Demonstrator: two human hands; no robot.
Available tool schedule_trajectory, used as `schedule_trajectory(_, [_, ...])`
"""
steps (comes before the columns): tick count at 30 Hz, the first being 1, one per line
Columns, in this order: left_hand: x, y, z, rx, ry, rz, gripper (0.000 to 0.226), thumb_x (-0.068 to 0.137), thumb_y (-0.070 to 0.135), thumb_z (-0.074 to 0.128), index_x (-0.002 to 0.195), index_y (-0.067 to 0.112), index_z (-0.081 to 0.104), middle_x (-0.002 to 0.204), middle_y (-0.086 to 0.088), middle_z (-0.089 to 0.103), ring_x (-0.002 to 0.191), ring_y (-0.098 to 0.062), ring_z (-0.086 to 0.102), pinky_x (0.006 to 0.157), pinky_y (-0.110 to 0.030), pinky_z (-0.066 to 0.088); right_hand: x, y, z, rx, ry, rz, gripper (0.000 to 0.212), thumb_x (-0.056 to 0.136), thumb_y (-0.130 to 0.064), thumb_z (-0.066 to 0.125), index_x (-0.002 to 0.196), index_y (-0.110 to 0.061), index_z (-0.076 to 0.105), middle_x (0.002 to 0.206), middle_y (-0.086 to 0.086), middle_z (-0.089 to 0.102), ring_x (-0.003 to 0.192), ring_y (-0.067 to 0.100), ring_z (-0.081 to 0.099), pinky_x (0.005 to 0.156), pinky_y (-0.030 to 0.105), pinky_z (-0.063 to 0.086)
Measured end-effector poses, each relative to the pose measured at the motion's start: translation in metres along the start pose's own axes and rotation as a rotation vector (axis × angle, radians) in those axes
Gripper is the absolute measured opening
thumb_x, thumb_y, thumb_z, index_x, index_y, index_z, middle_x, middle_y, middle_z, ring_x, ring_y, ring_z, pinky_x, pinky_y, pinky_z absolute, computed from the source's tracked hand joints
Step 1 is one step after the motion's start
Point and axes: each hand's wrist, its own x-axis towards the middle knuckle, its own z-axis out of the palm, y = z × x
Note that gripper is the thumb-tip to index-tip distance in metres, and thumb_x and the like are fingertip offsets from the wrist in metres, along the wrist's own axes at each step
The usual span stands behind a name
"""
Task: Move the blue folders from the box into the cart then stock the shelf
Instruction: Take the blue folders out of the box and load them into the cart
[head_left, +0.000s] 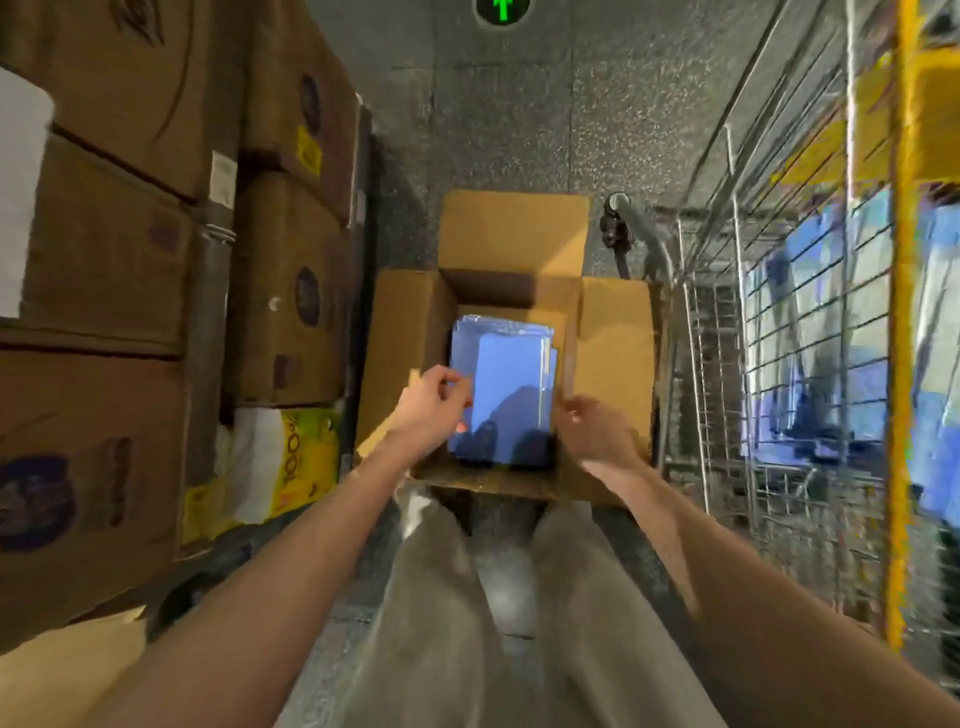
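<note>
Bare forearms (291, 571) reach forward over grey trouser legs (426, 597) toward an open cardboard box (410, 332) that stands on the speckled floor (519, 130) with all four flaps folded outward. Blue folders (511, 374) lie flat in a stack inside it, wrapped in clear film and filling most of the bottom. At the stack's left edge the left hand (434, 402) has its fingers curled, pinching the top folder's edge. Over the box's right wall the right hand (587, 426) is blurred, its fingers loosely bent; I cannot tell whether they touch the folders. Just beside the right flap stands a wire cart (727, 364), and behind its mesh show what look like more blue sheets, too smeared to be sure. A yellow upright (904, 312) crosses in front of the cart at the right edge. Brown cartons (130, 234) are stacked high along the left, close to the box's left flap, with a yellow package (296, 457) low among them. A green arrow (501, 10) glows at the top edge.
</note>
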Motion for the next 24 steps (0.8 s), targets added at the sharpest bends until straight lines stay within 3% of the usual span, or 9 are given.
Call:
schedule_trajectory(3, [0.060, -0.039, 0.020, -0.029, -0.078, -0.089, 0.041, 0.100, 0.033, 0.056, 0.138, 0.019, 0.046, 0.100, 0.005, 0.068, 0.082, -0.020, 0.074, 0.070, -0.034, 0.059, 0.046, 0.008, 0.033, 0.020, 0.036, -0.012, 0.028, 0.095, -0.026, 0.048, 0.090, -0.003, 0.065, 0.083, 0.014, 0.066, 0.088, 0.033, 0.059, 0.058, 0.026, 0.032])
schedule_trajectory(6, [0.111, -0.074, 0.039, -0.056, -0.155, -0.165, 0.053, 0.102, 0.027, 0.057, 0.147, 0.015, 0.032, 0.097, -0.001, 0.060, 0.083, -0.026, 0.066, 0.066, -0.031, 0.055, 0.089, 0.016, 0.066, -0.020, 0.070, 0.045, 0.027, 0.100, -0.018, 0.045, 0.075, -0.009, 0.053, 0.075, 0.005, 0.051, 0.079, 0.025, 0.045, 0.062, 0.025, 0.024])
schedule_trajectory(9, [0.167, -0.115, 0.059, -0.070, -0.166, -0.232, 0.056, 0.103, 0.021, 0.055, 0.151, 0.010, 0.028, 0.097, -0.002, 0.058, 0.075, -0.017, 0.057, 0.050, -0.016, 0.046, 0.147, 0.031, 0.119, 0.034, 0.066, 0.090, 0.026, 0.101, -0.020, 0.044, 0.100, -0.004, 0.065, 0.105, 0.020, 0.066, 0.103, 0.036, 0.060, 0.083, 0.038, 0.043])
schedule_trajectory(11, [0.205, -0.142, 0.078, -0.010, -0.183, -0.237, 0.065, 0.098, 0.034, 0.062, 0.151, 0.013, 0.030, 0.116, -0.006, 0.062, 0.085, -0.017, 0.060, 0.067, -0.016, 0.050, 0.179, 0.044, 0.148, 0.053, 0.057, 0.125, 0.029, 0.101, -0.022, 0.045, 0.111, -0.004, 0.065, 0.117, 0.020, 0.066, 0.112, 0.040, 0.058, 0.090, 0.038, 0.044])
schedule_trajectory(13, [0.235, -0.166, 0.094, -0.035, -0.211, -0.251, 0.098, 0.080, 0.053, 0.069, 0.156, 0.014, 0.021, 0.134, -0.007, 0.059, 0.108, -0.022, 0.062, 0.097, -0.028, 0.050, 0.211, 0.057, 0.172, 0.071, 0.038, 0.151, 0.029, 0.101, -0.025, 0.046, 0.115, -0.007, 0.065, 0.120, 0.017, 0.066, 0.114, 0.038, 0.058, 0.088, 0.036, 0.044])
schedule_trajectory(16, [0.275, -0.200, 0.118, -0.039, -0.229, -0.301, 0.102, 0.092, 0.052, 0.062, 0.160, 0.014, -0.003, 0.160, -0.003, 0.031, 0.141, -0.025, 0.040, 0.117, -0.037, 0.033, 0.251, 0.073, 0.202, 0.152, 0.039, 0.169, 0.027, 0.100, -0.028, 0.049, 0.114, -0.011, 0.065, 0.110, 0.013, 0.069, 0.104, 0.035, 0.065, 0.082, 0.036, 0.050])
schedule_trajectory(19, [0.307, -0.222, 0.140, -0.048, -0.180, -0.345, 0.104, 0.095, 0.051, 0.060, 0.159, 0.013, -0.011, 0.167, -0.009, 0.016, 0.151, -0.030, 0.025, 0.122, -0.044, 0.027, 0.284, 0.090, 0.226, 0.146, 0.027, 0.180, 0.030, 0.101, -0.031, 0.049, 0.118, -0.010, 0.064, 0.115, 0.013, 0.068, 0.108, 0.033, 0.064, 0.091, 0.039, 0.052])
schedule_trajectory(22, [0.333, -0.241, 0.159, -0.082, -0.104, -0.360, 0.115, 0.085, 0.055, 0.063, 0.158, 0.014, -0.016, 0.166, -0.010, 0.021, 0.149, -0.032, 0.030, 0.119, -0.045, 0.032, 0.310, 0.104, 0.240, 0.178, 0.026, 0.210, 0.031, 0.101, -0.031, 0.049, 0.123, -0.012, 0.061, 0.121, 0.011, 0.065, 0.112, 0.030, 0.061, 0.092, 0.036, 0.049])
schedule_trajectory(24, [0.337, -0.242, 0.162, -0.057, -0.048, -0.340, 0.107, 0.089, 0.049, 0.062, 0.159, 0.016, -0.012, 0.164, -0.009, 0.027, 0.145, -0.033, 0.036, 0.116, -0.043, 0.036, 0.317, 0.109, 0.243, 0.214, 0.026, 0.225, 0.030, 0.102, -0.031, 0.050, 0.123, -0.013, 0.061, 0.122, 0.009, 0.064, 0.112, 0.028, 0.060, 0.094, 0.038, 0.050])
